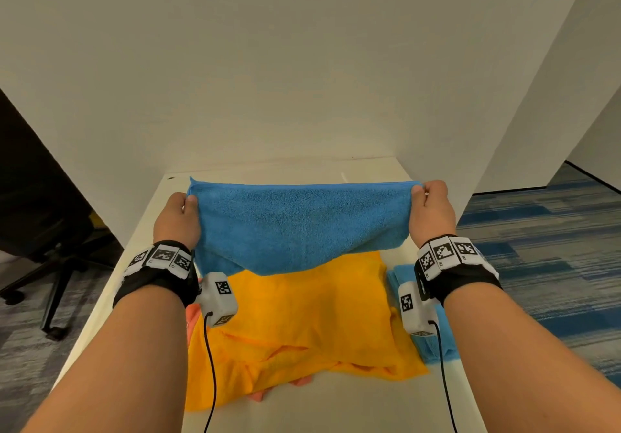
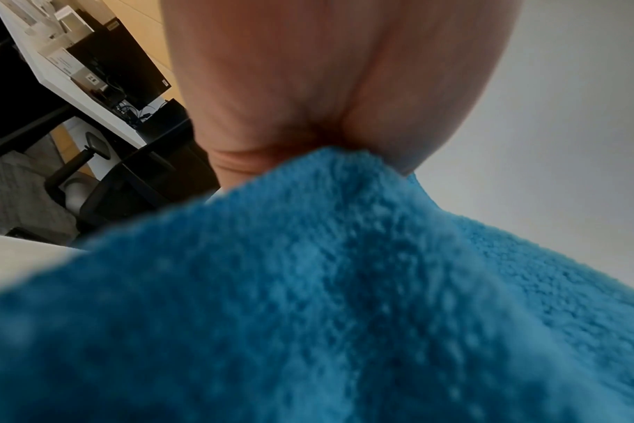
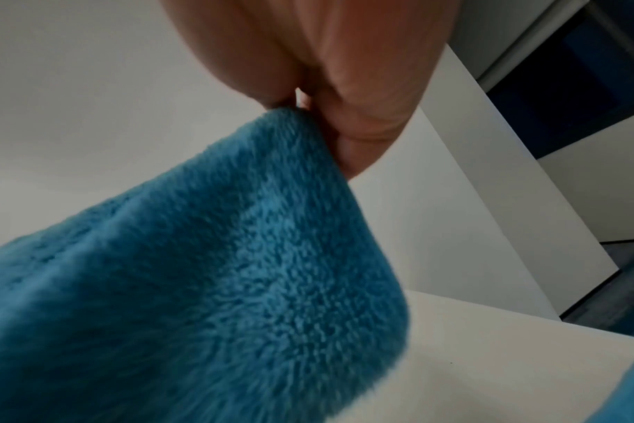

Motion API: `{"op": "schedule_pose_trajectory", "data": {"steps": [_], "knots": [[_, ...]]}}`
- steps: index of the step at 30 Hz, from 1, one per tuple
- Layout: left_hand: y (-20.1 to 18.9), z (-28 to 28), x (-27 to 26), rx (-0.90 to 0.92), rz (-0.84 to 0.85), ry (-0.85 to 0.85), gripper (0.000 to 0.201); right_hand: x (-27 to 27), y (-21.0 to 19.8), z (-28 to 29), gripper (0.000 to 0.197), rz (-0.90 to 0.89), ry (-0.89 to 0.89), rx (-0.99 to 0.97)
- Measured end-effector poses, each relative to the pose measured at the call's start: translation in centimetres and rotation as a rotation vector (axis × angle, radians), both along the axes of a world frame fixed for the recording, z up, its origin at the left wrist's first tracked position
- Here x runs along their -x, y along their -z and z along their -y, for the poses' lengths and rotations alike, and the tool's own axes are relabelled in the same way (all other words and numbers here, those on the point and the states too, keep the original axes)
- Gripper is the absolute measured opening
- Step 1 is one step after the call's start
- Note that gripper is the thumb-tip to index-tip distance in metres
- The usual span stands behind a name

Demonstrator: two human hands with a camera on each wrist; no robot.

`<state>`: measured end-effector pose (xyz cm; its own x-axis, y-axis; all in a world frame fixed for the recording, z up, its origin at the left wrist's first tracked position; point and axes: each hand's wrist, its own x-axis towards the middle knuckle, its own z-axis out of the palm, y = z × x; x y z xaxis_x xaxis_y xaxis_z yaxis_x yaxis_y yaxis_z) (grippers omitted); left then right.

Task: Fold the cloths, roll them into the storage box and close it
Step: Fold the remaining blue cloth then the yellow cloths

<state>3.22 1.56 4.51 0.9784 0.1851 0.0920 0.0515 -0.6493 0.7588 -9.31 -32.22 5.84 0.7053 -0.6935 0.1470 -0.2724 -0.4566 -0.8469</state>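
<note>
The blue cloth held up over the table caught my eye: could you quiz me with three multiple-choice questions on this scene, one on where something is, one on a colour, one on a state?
1. Where does the blue cloth hang?
A. Over the orange cloth
B. On the floor
C. On the office chair

2. What colour peeks out under the orange cloth's near edge?
A. Green
B. Pink
C. Black

3. How is the blue cloth held?
A. One hand only
B. Lying loose
C. Pinched at two top corners

Answers: 1 A, its lower edge drapes above the orange one. 2 B, a pink cloth shows there. 3 C, the left hand and right hand each have a grip on a corner.
</note>
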Motion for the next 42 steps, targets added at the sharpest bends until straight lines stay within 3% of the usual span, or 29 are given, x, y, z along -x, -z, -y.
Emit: {"op": "schedule_pose_trajectory", "data": {"steps": [19, 25, 34, 42], "knots": [[-0.7, 1.5, 0.4, 0.008, -0.077, 0.176, 0.031, -0.3, -1.5, 0.2, 0.033, -0.067, 0.121, -0.010], [-1.8, 3.6, 0.9, 0.022, -0.073, 0.226, 0.033, -1.2, -2.1, -1.6, 0.025, -0.075, -0.015, -0.020], [-3.7, 8.9, 3.1, 0.278, -0.066, 0.466, 0.012, -2.0, -2.7, -6.1, 0.016, 0.002, -0.324, -0.179], [-4.2, 11.9, 4.7, 0.315, -0.072, 0.595, 0.014, -2.5, -2.2, -7.1, 0.011, 0.020, -0.401, -0.167]]}}
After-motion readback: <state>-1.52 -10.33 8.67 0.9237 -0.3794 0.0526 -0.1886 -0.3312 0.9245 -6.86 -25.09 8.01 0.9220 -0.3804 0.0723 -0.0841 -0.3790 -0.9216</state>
